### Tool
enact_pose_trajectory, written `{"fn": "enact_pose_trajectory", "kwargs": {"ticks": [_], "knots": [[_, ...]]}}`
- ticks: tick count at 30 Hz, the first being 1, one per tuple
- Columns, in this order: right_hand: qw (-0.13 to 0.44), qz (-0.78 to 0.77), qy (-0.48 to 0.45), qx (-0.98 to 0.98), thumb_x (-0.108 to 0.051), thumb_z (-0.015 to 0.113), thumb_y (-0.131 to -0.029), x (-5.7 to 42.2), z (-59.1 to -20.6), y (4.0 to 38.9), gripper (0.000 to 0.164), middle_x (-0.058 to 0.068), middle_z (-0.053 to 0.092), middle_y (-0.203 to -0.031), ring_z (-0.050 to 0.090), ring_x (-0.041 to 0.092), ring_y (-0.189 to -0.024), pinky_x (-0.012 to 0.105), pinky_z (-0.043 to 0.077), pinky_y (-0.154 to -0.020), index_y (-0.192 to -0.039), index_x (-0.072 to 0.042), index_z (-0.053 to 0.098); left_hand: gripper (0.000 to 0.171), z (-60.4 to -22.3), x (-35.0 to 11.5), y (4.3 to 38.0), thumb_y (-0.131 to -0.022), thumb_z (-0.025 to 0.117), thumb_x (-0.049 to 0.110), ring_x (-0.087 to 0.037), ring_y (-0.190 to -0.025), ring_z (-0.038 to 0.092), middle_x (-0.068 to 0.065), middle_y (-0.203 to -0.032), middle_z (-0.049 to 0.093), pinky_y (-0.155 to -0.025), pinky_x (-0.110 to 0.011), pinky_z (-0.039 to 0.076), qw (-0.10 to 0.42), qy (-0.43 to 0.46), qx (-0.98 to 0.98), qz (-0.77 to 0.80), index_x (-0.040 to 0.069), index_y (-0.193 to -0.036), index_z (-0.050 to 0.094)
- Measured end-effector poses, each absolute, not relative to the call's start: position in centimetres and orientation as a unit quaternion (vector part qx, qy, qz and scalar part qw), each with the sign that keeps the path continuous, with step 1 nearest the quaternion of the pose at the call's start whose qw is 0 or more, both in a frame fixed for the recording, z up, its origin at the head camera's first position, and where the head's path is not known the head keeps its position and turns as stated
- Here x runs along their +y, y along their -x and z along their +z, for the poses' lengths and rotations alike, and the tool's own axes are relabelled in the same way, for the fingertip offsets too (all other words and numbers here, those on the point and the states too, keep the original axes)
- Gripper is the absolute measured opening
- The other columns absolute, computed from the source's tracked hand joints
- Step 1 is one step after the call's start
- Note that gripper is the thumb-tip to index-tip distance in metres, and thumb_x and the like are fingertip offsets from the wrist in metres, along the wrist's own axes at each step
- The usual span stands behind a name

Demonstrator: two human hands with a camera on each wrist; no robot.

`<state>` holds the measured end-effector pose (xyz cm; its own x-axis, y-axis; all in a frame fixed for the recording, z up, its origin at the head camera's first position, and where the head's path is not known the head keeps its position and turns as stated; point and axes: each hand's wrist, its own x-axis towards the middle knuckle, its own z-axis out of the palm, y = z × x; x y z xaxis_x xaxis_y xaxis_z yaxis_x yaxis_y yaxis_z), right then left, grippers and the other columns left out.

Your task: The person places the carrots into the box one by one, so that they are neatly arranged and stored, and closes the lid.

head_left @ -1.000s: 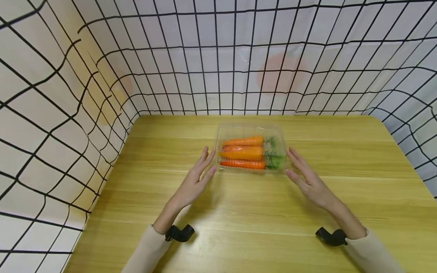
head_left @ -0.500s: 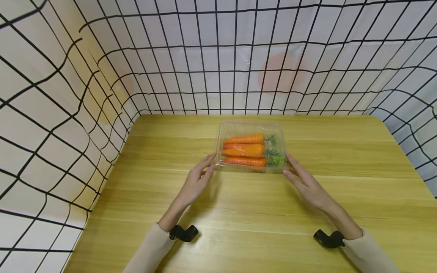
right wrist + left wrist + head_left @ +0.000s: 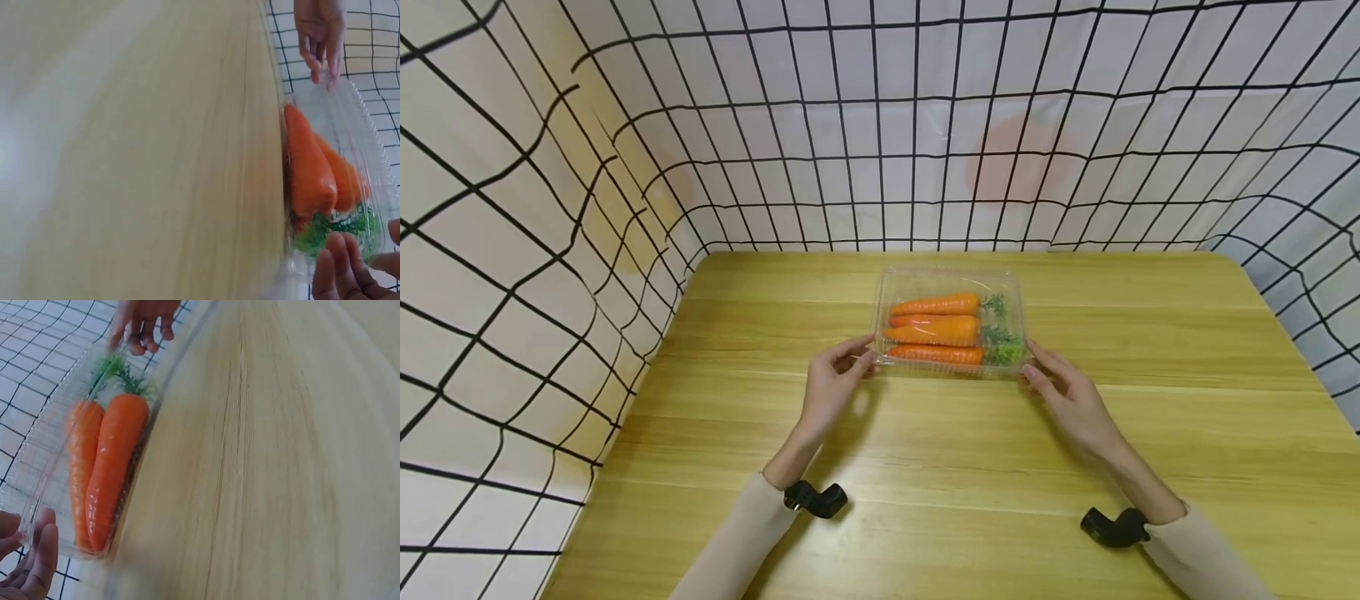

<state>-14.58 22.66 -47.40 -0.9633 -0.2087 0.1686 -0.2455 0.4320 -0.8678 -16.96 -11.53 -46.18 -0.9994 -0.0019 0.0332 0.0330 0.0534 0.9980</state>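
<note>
A clear plastic container (image 3: pixel 951 279) lies near the far side of the wooden table, its lid seemingly down. Inside it are several orange carrots (image 3: pixel 936 331) with green leafy tops (image 3: pixel 1004 350) toward the right. My left hand (image 3: pixel 831 387) pinches the rim at the near left corner, thumb on one side and fingers on the other, as the left wrist view also shows. At the near right corner, my right hand (image 3: pixel 1078 412) holds the rim between thumb and fingers. In the right wrist view, the right fingertips (image 3: pixel 337 247) lie beside the leafy tops.
A black wire grid (image 3: pixel 917 158) with white sheeting behind it stands along the back, left and right of the wooden table (image 3: pixel 940 500). Each wrist carries a black camera mount, on the left (image 3: pixel 816 500) and on the right (image 3: pixel 1116 527).
Both hands have come from open beside the container to holding its near corners. The left fingers have bent in toward the rim. The container has shifted very slightly.
</note>
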Motion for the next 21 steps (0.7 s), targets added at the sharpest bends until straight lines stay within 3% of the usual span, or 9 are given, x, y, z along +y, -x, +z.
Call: {"fn": "enact_pose_trajectory", "kwargs": {"ticks": [5, 12, 21], "knots": [[0.006, 0.567, -0.108, -0.816, -0.018, 0.051, -0.11, 22.5, -47.8, 14.7, 0.052, 0.006, 0.073, -0.107, 0.07, 0.011, -0.091, 0.023, 0.06, -0.076, -0.159, -0.008, 0.038, 0.03, -46.4, -11.4, 17.0, -0.096, 0.068, -0.005, -0.01, -0.073, 0.073, -0.031, -0.104, 0.073, -0.077, -0.027, 0.065, 0.01, -0.005, -0.698, -0.716, -0.005, -0.125, 0.072], [-0.002, 0.621, -0.094, -0.778, -0.015, 0.054, -0.109, 22.3, -47.9, 14.9, 0.052, 0.001, 0.076, -0.104, 0.071, 0.009, -0.087, 0.023, 0.061, -0.074, -0.158, -0.004, 0.04, 0.031, -46.6, -11.6, 17.0, -0.095, 0.067, -0.007, -0.012, -0.074, 0.074, -0.03, -0.104, 0.075, -0.078, -0.027, 0.065, -0.006, -0.012, -0.677, -0.736, -0.007, -0.127, 0.07], [0.001, 0.707, -0.059, -0.704, -0.013, 0.058, -0.107, 21.6, -48.1, 15.2, 0.055, -0.003, 0.078, -0.097, 0.071, 0.007, -0.08, 0.022, 0.061, -0.069, -0.155, 0.005, 0.039, 0.033, -46.7, -11.6, 16.9, -0.094, 0.066, -0.011, -0.012, -0.074, 0.076, -0.039, -0.11, 0.07, -0.077, -0.027, 0.065, -0.022, -0.016, -0.642, -0.766, -0.009, -0.127, 0.069]]}}
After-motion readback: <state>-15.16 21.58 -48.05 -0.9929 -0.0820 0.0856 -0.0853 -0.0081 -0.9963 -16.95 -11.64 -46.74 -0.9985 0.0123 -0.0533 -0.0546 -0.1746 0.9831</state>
